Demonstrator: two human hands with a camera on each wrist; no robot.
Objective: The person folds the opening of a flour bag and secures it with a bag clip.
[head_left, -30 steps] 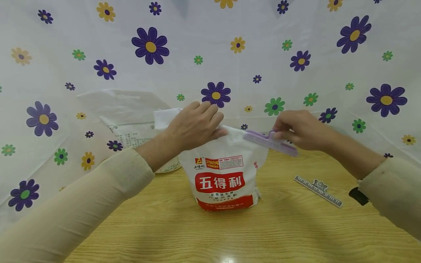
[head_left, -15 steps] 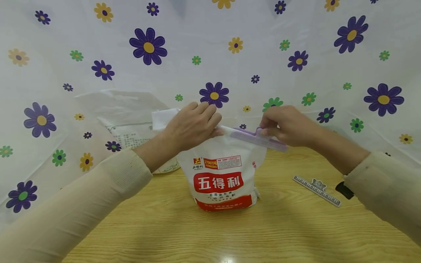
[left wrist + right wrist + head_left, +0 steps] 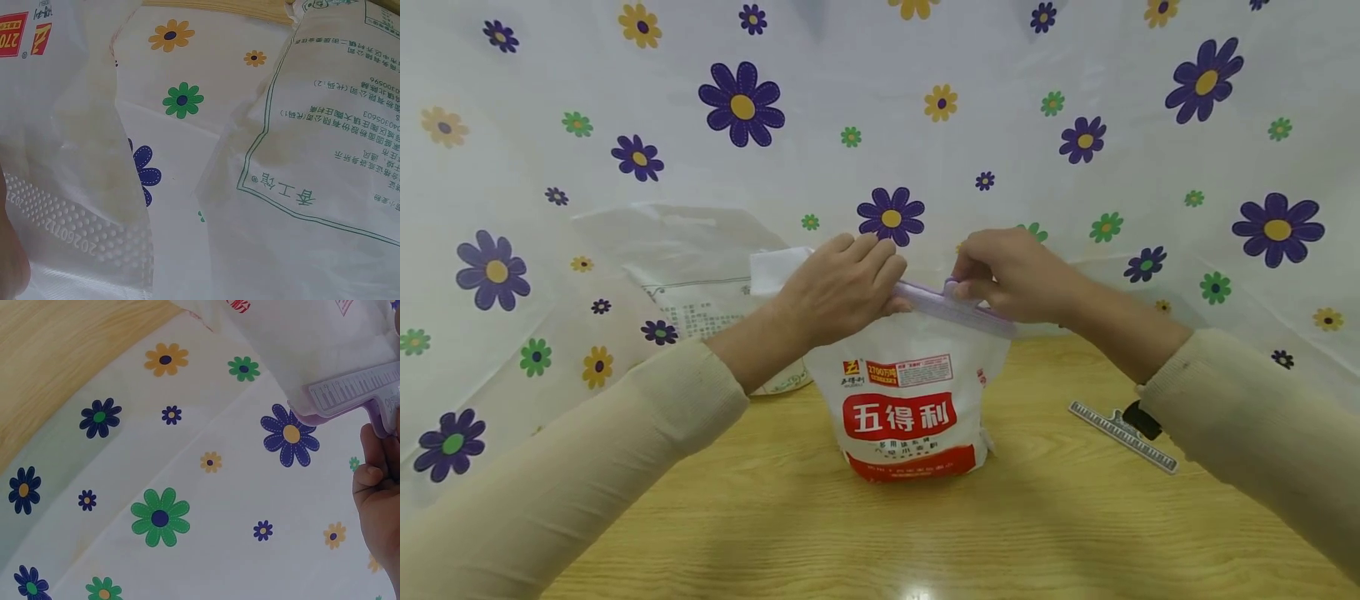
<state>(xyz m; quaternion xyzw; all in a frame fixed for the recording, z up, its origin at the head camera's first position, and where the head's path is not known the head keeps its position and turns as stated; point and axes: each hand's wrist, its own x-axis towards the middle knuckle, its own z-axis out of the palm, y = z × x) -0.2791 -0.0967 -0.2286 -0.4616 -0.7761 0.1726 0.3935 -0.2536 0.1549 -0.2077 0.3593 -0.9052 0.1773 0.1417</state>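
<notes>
My left hand (image 3: pixel 842 287) lies over the folded top of the white plastic flour bag with the red label (image 3: pixel 910 400), fingers curled down over the fold and pinning it flat. My right hand (image 3: pixel 1011 275) pinches the tab of the long lilac plastic sealing clip (image 3: pixel 958 307), which sits along the bag's top edge, at three o'clock from the left hand. The two hands are near together, fingertips almost meeting over the clip. The bag stands upright on the light wooden table (image 3: pixel 925 533), at the centre of my view.

Assessment of the step: the clip should run square along the fold, with the whole width of plastic caught inside it. The left hand ought to keep the fold taut and flat so no pleat gets in. Any bunching at the far end would likely leave a gap.

Limits of observation: the clip's inner end is covered by my fingers, so I cannot tell how far it has seated. The right wrist view shows only one end of the clip (image 3: pixel 350 394), cut off by the frame. A grey ruler-like strip (image 3: pixel 1112 433) at four o'clock is partly hidden by my sleeve. A second printed white sack (image 3: pixel 692 283) lies at ten o'clock, its text too small to read.
</notes>
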